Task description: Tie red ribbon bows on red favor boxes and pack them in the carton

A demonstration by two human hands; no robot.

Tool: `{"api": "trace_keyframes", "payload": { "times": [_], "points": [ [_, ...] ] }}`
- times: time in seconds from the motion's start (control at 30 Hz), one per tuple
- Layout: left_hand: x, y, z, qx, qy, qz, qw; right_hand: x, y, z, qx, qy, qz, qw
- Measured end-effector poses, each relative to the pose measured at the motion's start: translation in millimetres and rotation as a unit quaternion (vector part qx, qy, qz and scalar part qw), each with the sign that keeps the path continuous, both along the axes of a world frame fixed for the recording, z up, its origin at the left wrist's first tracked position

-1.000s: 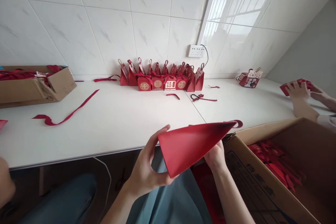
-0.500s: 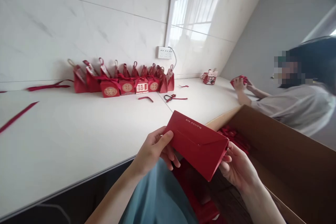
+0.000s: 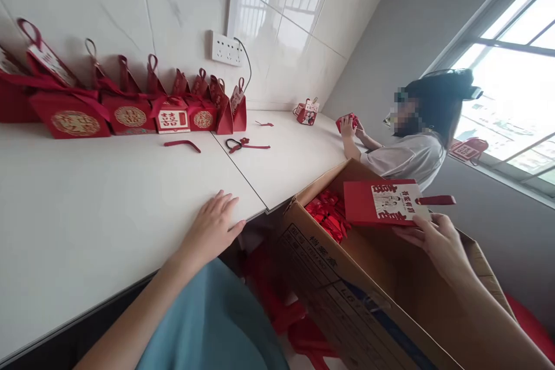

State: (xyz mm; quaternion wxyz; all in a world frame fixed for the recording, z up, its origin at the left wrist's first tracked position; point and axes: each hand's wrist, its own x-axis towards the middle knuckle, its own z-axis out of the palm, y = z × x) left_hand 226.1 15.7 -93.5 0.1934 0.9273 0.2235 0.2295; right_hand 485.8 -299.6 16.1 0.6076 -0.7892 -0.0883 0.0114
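Observation:
My right hand grips a red gift box by its lower right end, thumb on top and fingers beneath. The box looks folded flat, with a white printed label and a short red ribbon loop. It is held above an open cardboard carton. Inside the carton's far left end lie several shiny red pieces, too jumbled to make out. My left hand rests palm down on the white counter near its front edge, fingers stretched and holding nothing.
Several red gift boxes with ribbon loops stand along the wall. Ribbon scraps and a black loop with red ribbon lie before them. Beyond the carton, another person holds a red box. A red stool stands below.
My left hand has let go of the red box and come down onto the counter. My right hand has carried the box rightward over the carton, label side now showing. The view has swung right.

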Motion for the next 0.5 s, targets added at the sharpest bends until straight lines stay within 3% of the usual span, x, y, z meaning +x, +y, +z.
{"api": "trace_keyframes", "payload": {
  "times": [0.07,0.17,0.33,0.5],
  "points": [
    [-1,0,-4.8,0.045,0.023,-0.004,0.999,34,-7,-19.5,-0.161,-0.003,-0.057,0.985],
    [-3,2,-7.6,0.084,0.052,-0.008,0.995,76,-18,-47.2,-0.259,0.035,-0.098,0.960],
    [-7,6,-10.3,0.139,0.064,-0.025,0.988,114,-44,-79.0,-0.381,0.083,-0.110,0.914],
    [-10,5,-6.6,0.177,0.085,-0.028,0.980,122,-68,-120.3,-0.436,0.137,-0.067,0.887]
  ]
}}
